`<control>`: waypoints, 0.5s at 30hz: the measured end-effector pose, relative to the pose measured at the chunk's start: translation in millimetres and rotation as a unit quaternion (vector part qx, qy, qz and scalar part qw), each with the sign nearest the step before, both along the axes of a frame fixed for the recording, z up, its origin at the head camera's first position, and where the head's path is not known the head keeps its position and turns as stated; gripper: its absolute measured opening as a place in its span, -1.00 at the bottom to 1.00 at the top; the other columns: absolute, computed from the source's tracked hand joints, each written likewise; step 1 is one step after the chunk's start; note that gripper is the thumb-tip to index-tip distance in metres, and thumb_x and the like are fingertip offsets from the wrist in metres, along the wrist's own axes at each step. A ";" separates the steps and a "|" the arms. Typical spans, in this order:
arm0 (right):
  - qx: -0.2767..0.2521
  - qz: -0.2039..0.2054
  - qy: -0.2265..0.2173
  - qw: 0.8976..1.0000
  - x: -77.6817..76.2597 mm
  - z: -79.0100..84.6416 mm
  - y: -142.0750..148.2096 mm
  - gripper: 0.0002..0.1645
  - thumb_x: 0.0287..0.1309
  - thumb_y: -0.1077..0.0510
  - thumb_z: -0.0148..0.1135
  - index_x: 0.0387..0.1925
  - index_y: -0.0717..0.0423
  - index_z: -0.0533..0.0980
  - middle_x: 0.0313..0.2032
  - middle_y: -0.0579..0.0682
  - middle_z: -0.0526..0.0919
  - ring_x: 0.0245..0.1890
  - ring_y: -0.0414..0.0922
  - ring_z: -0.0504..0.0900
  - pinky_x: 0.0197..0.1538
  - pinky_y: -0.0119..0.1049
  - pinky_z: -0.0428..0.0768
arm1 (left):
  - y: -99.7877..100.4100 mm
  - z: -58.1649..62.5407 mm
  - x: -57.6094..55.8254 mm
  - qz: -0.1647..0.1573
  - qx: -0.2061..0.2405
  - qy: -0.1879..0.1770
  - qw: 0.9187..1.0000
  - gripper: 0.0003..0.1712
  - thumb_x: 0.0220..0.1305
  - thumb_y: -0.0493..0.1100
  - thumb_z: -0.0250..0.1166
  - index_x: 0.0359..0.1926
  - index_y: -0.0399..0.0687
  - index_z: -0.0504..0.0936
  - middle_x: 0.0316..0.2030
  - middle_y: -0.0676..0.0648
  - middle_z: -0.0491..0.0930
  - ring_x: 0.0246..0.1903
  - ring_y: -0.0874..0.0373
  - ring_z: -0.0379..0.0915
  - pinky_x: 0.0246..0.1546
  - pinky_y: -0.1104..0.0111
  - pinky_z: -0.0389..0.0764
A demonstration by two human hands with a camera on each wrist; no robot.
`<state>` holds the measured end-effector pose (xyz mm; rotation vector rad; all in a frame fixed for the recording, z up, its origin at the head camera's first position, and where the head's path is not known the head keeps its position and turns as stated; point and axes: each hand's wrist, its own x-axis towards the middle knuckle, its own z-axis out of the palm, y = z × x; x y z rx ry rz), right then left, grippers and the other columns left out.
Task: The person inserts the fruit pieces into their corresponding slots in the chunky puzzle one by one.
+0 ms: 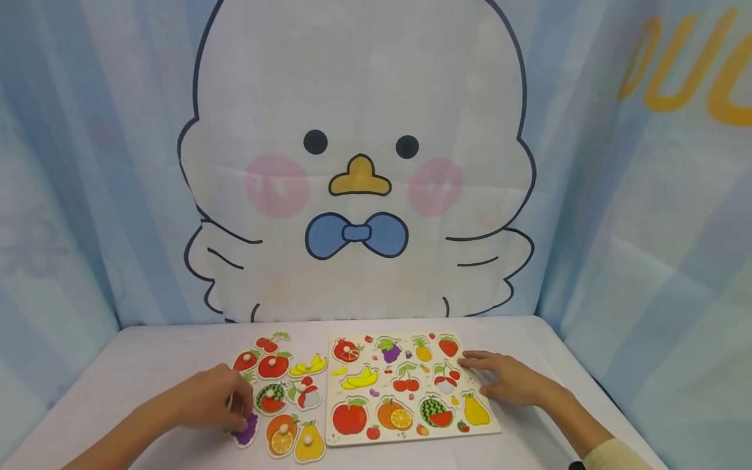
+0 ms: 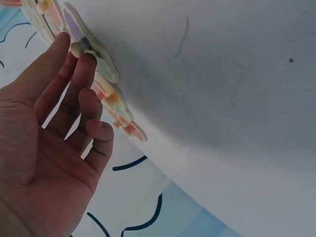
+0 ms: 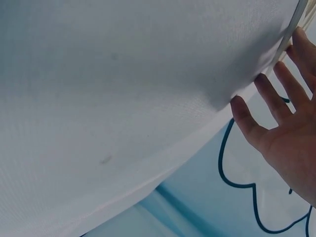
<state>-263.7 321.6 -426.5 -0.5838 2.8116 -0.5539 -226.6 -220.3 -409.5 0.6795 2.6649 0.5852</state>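
Observation:
My left hand (image 1: 214, 395) is over the left cluster of fruit puzzle pieces. Its thumb and fingertips pinch the pale knob of the purple grape puzzle piece (image 1: 247, 432); the left wrist view shows this piece (image 2: 74, 24) side-on, the hand covering part of it. To the right lies the wooden puzzle board (image 1: 411, 395), printed with fruit pictures. Beside its right edge my right hand (image 1: 511, 377) rests with fingers extended, fingertips at the edge. In the right wrist view that hand (image 3: 291, 118) has its fingers spread and holds nothing.
Near the left hand lie a watermelon piece (image 1: 271, 398), an orange piece (image 1: 282, 435), a pear piece (image 1: 309, 442), a banana piece (image 1: 309, 366) and several others. A white cloth covers the table (image 1: 176, 352). Behind it hangs a curtain (image 1: 358, 281) with a cartoon duck.

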 end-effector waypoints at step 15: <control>-0.006 0.015 0.005 1.000 -0.7 0.2 0.9 -0.34 0.11 0.17 0.32 0.28 -0.06 0.42 0.35 0.06 0.31 0.33 0.25 0.23 0.23 0.32 0.20 | -3.2 -7.4 0.8 0.012 0.016 -0.001 1.000 -0.87 -0.04 -0.07 0.51 -0.52 0.27 0.68 -0.58 0.19 0.51 -0.52 0.24 0.38 -0.50 0.44 0.44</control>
